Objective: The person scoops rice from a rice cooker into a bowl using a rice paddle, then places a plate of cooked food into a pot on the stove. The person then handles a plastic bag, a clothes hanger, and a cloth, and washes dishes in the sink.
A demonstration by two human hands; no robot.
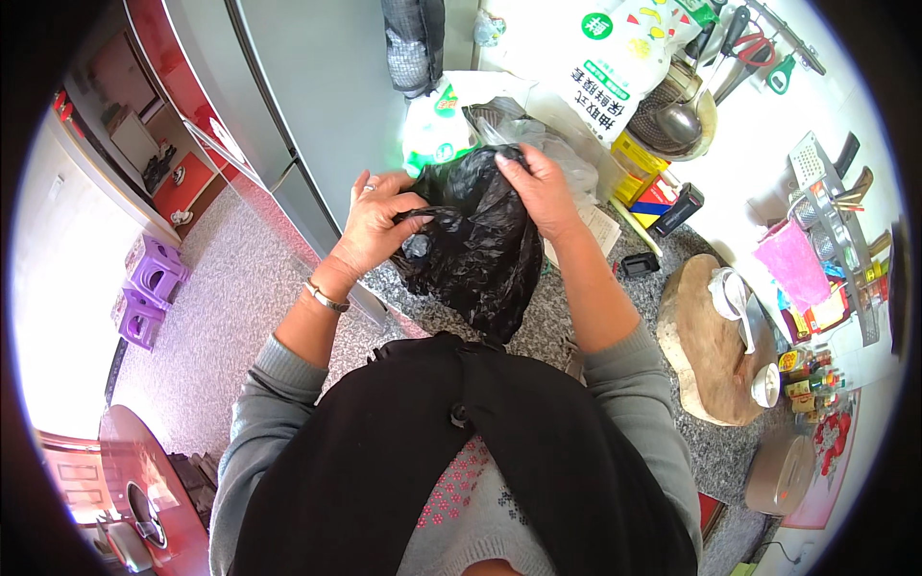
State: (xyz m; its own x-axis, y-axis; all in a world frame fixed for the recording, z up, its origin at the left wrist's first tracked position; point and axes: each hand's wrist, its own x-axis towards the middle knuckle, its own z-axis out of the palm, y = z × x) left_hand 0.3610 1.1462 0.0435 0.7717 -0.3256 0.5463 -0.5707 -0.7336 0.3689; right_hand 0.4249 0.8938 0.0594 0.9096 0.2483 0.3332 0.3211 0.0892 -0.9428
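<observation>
A crumpled black plastic bag (490, 252) hangs between my two hands in front of my chest, over the edge of the speckled stone counter. My left hand (385, 216) pinches the bag's left rim between thumb and fingers. On the other side, my right hand (536, 191) grips the upper right rim. The bag's mouth is partly spread, and its folds hide whatever may be inside. Right behind it stands a white and green plastic package (441, 129). Crumpled clear plastic bags (565, 155) lie behind my right hand.
A grey refrigerator (324, 93) rises at the left. On the right, a thick wooden chopping board (702, 345) carries a white bowl with a spoon (729, 294) and a small white cup (765, 385). Kitchen tools hang on the wall, including a ladle (681, 122). Purple stools (148, 288) stand on the floor.
</observation>
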